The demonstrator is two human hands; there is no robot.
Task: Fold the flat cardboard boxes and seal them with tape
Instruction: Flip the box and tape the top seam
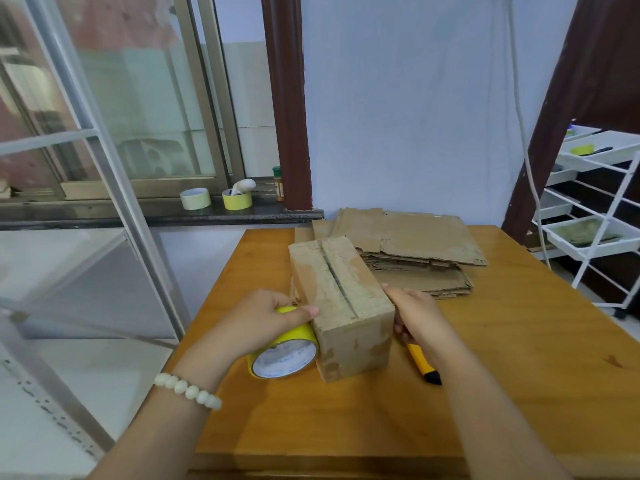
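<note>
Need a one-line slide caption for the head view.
Left hand grips yellow tape beside a folded box; right hand rests against its other side.

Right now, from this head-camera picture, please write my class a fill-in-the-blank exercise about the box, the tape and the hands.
1. The left hand grips a roll of tape whose colour is ____.
2. The stack of flat cardboard lies ____ the folded box, nearer the wall.
3. On the window sill stand ____ more tape rolls.
4. The yellow knife pokes out beneath the ____ hand.
Missing words: yellow; behind; two; right.
</note>
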